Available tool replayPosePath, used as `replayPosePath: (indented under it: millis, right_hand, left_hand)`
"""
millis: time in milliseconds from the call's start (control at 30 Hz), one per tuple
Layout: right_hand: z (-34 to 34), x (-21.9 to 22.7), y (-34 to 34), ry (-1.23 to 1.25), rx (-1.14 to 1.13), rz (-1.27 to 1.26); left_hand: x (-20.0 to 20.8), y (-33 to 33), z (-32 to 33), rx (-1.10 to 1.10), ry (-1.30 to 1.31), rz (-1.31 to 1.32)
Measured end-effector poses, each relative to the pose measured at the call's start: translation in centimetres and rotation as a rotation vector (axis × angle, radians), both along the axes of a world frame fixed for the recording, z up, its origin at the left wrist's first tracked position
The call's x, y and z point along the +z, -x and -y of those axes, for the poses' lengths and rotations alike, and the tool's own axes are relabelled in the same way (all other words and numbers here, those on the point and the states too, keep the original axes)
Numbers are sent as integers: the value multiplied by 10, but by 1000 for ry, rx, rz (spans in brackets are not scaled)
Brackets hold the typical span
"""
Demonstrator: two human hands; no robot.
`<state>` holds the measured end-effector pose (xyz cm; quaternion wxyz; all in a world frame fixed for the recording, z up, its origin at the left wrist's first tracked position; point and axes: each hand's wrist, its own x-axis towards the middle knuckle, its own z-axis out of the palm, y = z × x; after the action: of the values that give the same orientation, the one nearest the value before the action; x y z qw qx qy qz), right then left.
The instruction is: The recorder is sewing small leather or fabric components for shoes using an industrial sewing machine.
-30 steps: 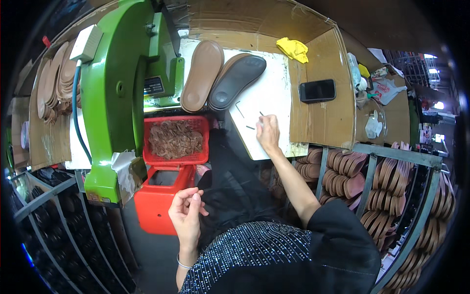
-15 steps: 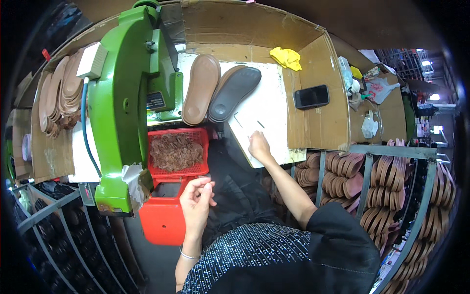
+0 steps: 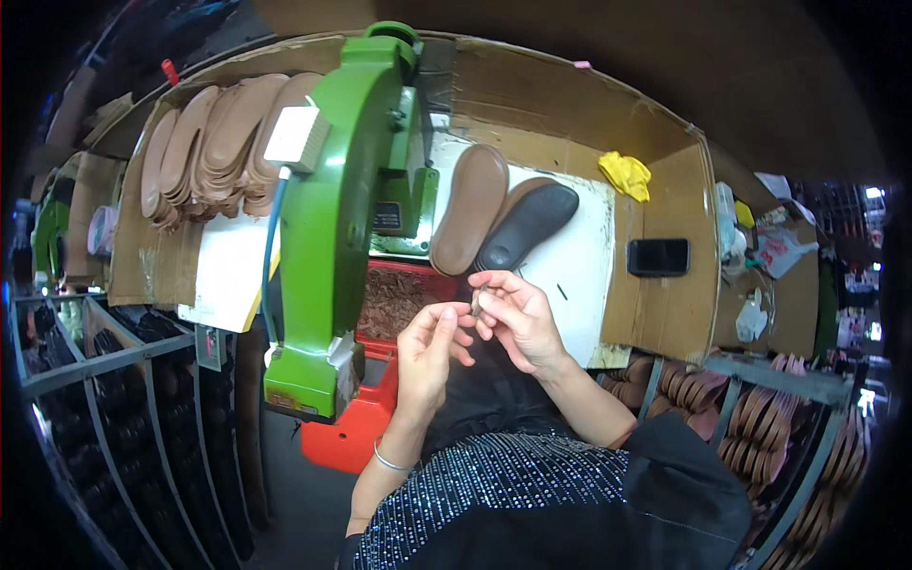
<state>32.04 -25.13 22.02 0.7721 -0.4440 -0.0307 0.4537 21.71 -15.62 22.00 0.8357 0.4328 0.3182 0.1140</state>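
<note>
My two hands meet in front of my lap, by the near edge of the white work surface. My right hand [image 3: 528,328] pinches a small thin dark piece [image 3: 477,300] between thumb and fingertips. Closed in a pinch, my left hand [image 3: 429,356] has its fingertips at the same piece; the fingers partly cover it. Just beyond the hands lie a brown shoe sole [image 3: 471,209] and, overlapping another brown one, a dark grey sole [image 3: 532,224]. Another thin dark strip [image 3: 561,293] rests on the white surface [image 3: 591,256].
A green machine [image 3: 318,237] rises at my left, with stacked brown soles [image 3: 228,133] beyond it. Below it sits a red basket of brown scraps [image 3: 391,302]. Cardboard walls [image 3: 570,95] enclose the surface, with a yellow cloth [image 3: 625,177] and phone [image 3: 658,256]. Racks of soles [image 3: 760,427] stand right.
My right hand has left the white surface and come to my left hand, with the small dark piece now at the fingertips. My left hand has risen and moved rightward. The view has shifted.
</note>
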Motion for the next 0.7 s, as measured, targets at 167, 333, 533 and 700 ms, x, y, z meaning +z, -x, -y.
replayPosePath:
  millis: [167, 333, 533, 700]
  right_hand:
    - [-22, 18, -23, 3, -7, -46]
    - [-37, 29, -50, -16, 86, -93]
    - [-52, 32, -77, -43, 216, -98]
    - [-62, 33, -93, -27, 291, 126]
  left_hand:
    - [23, -18, -15, 94, -22, 33]
    - [49, -42, -18, 215, -191, 71]
    - [53, -59, -29, 256, -227, 67]
    - [55, -72, -36, 310, -302, -22]
